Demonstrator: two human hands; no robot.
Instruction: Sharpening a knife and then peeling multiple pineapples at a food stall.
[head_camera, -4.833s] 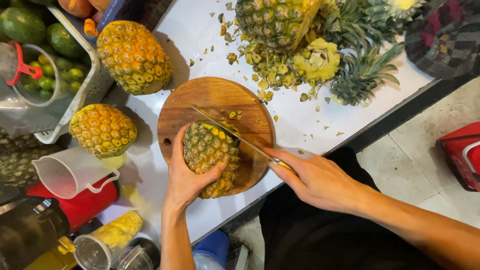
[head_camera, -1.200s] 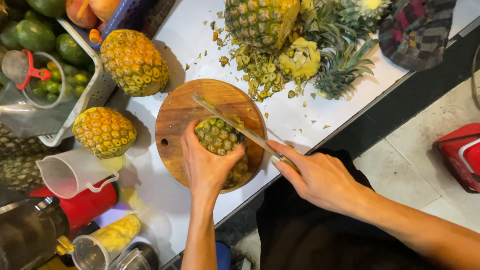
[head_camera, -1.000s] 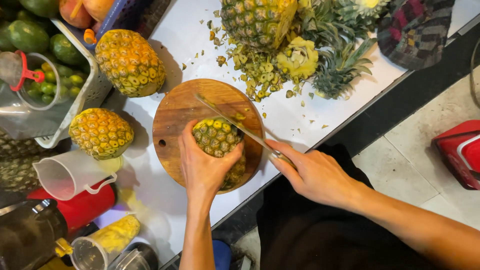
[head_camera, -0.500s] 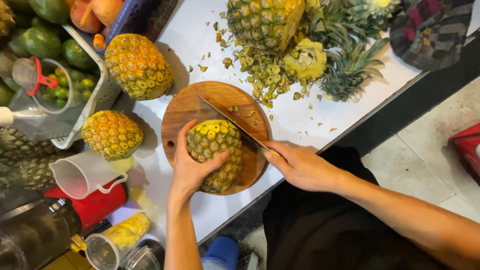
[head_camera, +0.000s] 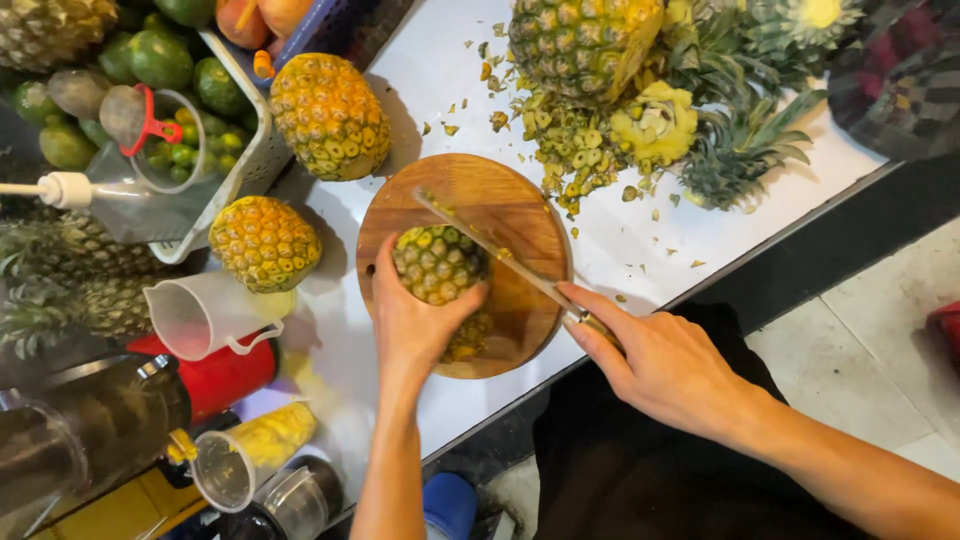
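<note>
We see a white bench (head_camera: 640, 250) with a round wooden board (head_camera: 500, 200), two pineapples (head_camera: 330, 115) and peel bits (head_camera: 570, 150).

The left hand (head_camera: 415, 320) covers the lower side of the pineapple (head_camera: 438, 262). The knife (head_camera: 490, 247) handle lies hidden within the right hand (head_camera: 660, 365). The frame's top edge crops another pineapple (head_camera: 585, 45); the left edge crops the dark appliance (head_camera: 80, 430).

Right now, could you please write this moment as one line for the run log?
left hand: grips pineapple on round cutting board | right hand: holds knife, blade against pineapple | peel scraps behind board
</note>
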